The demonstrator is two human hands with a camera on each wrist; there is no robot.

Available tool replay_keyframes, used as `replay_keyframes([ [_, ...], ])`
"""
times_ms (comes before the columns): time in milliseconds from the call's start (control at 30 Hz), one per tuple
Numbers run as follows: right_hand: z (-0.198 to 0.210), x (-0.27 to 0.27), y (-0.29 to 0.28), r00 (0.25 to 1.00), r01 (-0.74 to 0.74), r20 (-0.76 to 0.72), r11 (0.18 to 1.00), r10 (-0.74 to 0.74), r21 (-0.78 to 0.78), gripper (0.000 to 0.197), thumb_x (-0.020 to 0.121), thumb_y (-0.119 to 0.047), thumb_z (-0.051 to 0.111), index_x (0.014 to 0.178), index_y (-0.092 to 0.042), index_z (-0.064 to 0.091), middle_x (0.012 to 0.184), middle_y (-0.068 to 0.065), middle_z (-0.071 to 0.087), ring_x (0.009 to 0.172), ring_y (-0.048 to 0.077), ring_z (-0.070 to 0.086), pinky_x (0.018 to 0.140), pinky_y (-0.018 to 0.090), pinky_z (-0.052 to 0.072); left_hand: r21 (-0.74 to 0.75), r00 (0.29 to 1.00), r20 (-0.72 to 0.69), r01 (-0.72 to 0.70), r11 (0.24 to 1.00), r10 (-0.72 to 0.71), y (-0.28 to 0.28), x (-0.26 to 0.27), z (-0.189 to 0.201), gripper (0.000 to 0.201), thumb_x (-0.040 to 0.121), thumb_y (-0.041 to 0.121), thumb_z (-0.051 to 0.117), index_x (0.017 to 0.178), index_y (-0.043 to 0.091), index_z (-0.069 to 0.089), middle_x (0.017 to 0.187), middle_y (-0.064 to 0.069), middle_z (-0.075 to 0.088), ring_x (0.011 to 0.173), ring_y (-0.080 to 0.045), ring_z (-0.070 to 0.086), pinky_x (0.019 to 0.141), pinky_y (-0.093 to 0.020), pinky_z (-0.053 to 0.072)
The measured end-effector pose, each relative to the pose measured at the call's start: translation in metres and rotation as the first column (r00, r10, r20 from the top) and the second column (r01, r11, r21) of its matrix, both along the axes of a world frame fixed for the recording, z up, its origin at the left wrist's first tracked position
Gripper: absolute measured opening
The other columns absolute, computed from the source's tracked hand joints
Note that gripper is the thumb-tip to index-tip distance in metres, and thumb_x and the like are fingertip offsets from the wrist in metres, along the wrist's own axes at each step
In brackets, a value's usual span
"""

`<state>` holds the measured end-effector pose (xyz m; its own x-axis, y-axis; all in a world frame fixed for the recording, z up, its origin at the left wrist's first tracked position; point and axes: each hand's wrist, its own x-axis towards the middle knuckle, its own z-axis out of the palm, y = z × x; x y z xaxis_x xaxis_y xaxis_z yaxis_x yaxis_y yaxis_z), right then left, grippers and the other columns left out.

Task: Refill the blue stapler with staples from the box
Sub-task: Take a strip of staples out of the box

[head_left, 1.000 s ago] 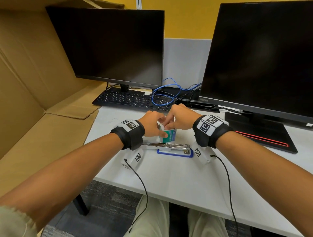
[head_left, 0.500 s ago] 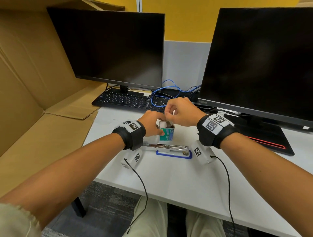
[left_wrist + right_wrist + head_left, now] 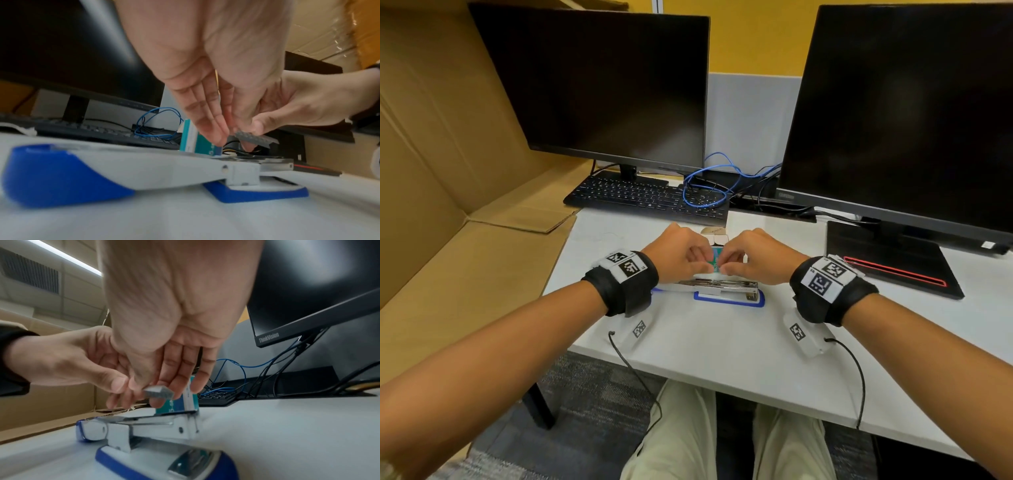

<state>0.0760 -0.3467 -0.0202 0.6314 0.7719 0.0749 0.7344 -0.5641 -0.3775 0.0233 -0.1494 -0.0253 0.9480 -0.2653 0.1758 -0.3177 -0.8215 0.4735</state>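
The blue stapler (image 3: 726, 291) lies folded open on the white desk (image 3: 705, 342), its metal magazine facing up and its blue base (image 3: 164, 464) flat beneath. Just behind it stands the small green and white staple box (image 3: 716, 262). My left hand (image 3: 703, 263) holds the box, fingers against its face (image 3: 205, 126). My right hand (image 3: 727, 269) pinches a grey strip of staples (image 3: 158, 392) between thumb and fingers, a little above the magazine (image 3: 144, 420). The strip (image 3: 257, 138) hangs clear of the stapler.
A black keyboard (image 3: 647, 197) and a tangle of blue cable (image 3: 705, 192) lie behind the hands. Two dark monitors (image 3: 602, 92) (image 3: 911, 120) stand at the back. A black base with a red line (image 3: 887, 260) is on the right, and flattened cardboard (image 3: 448, 205) on the left.
My right hand has come away from the open top of the box with a strip of staples and dropped lower, beside my left hand. The stapler has not moved.
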Motion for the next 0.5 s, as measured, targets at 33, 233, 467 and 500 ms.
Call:
replay_keyframes([
  [33, -0.002, 0.0, 0.0, 1.0, 0.018, -0.014, 0.999, -0.017, 0.036, 0.019, 0.088, -0.03, 0.07, 0.099, -0.016, 0.075, 0.088, 0.0, 0.076, 0.075, 0.008, 0.066, 0.072, 0.025, 0.053, -0.071, 0.999, -0.033, 0.017, 0.997, -0.019, -0.003, -0.001, -0.003, 0.016, 0.077, 0.027, 0.078, 0.089, 0.016, 0.077, 0.078, 0.001, 0.076, 0.071, -0.009, 0.071, 0.071, -0.018, 0.056],
  [233, -0.002, -0.001, -0.008, 0.963, 0.13, -0.258, 0.971, -0.075, 0.202, 0.025, 0.083, -0.025, 0.077, 0.098, -0.013, 0.06, 0.076, 0.002, 0.078, 0.066, 0.01, 0.073, 0.072, 0.026, 0.058, -0.318, 0.995, -0.096, 0.006, 0.948, -0.038, -0.009, -0.004, -0.011, 0.014, 0.077, 0.012, 0.078, 0.092, 0.013, 0.078, 0.084, -0.008, 0.078, 0.076, -0.017, 0.076, 0.077, -0.029, 0.062],
  [467, -0.001, -0.002, -0.013, 0.931, 0.139, -0.362, 0.966, -0.051, 0.22, 0.017, 0.082, -0.019, 0.078, 0.094, -0.007, 0.074, 0.082, 0.009, 0.079, 0.074, 0.023, 0.076, 0.077, 0.034, 0.063, -0.425, 0.994, -0.108, -0.055, 0.904, 0.009, -0.012, -0.006, -0.015, 0.013, 0.079, 0.009, 0.076, 0.09, 0.003, 0.076, 0.083, -0.016, 0.077, 0.073, -0.027, 0.076, 0.074, -0.038, 0.063],
  [500, -0.002, -0.003, -0.013, 0.93, 0.134, -0.364, 0.968, -0.048, 0.213, 0.018, 0.08, -0.02, 0.08, 0.093, -0.008, 0.075, 0.082, 0.008, 0.079, 0.074, 0.023, 0.076, 0.077, 0.032, 0.063, -0.408, 0.994, -0.104, -0.059, 0.911, 0.018, -0.014, -0.006, -0.015, 0.013, 0.08, 0.009, 0.076, 0.091, 0.003, 0.075, 0.083, -0.016, 0.077, 0.072, -0.027, 0.076, 0.072, -0.034, 0.063],
])
